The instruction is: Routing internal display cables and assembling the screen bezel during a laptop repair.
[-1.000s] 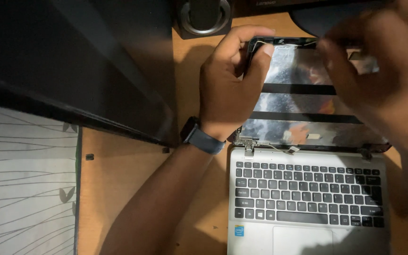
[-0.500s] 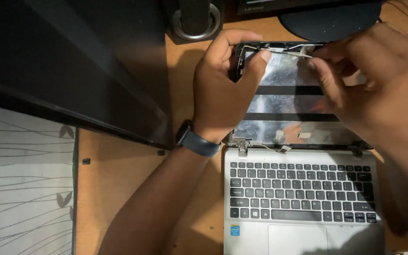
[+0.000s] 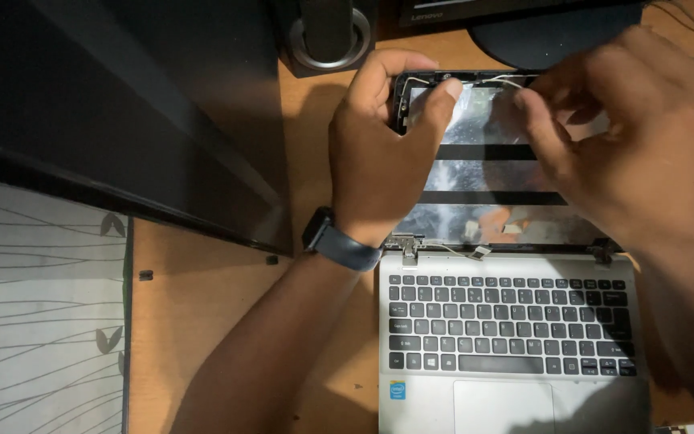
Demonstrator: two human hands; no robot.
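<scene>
Laptop lid shell [image 3: 491, 173] — the screen panel is out of it, and its foil-lined inside lies open and flat on the wooden tabletop [image 3: 226, 321], hinged to the silver keyboard base [image 3: 512, 329] just in front of the person. Two dark tape strips cross the foil, and thin white wires [image 3: 504, 79] run along the far edge.

Left hand [image 3: 379, 161] is clamped on the shell's far-left corner, thumb laid over the foil and fingers curled round the black rim; a dark wristband [image 3: 335, 241] sits on that wrist. Right hand [image 3: 628, 137] hovers over the upper middle of the shell with its fingertips pinched together at the wire run — whether they actually grip a wire I cannot tell, as the hand is blurred.

By the look of it the shell is light and thin, likely to flex if lifted by one corner, so the rim near the hinges [image 3: 405, 241] seems the firmer hold. Foil and wires look delicate and easily torn or kinked; a light pinch close to where a wire is fixed would suit them better than a pull on its loose length.

Behind stand a speaker [image 3: 327, 32] and a monitor's round foot [image 3: 540, 36].
</scene>
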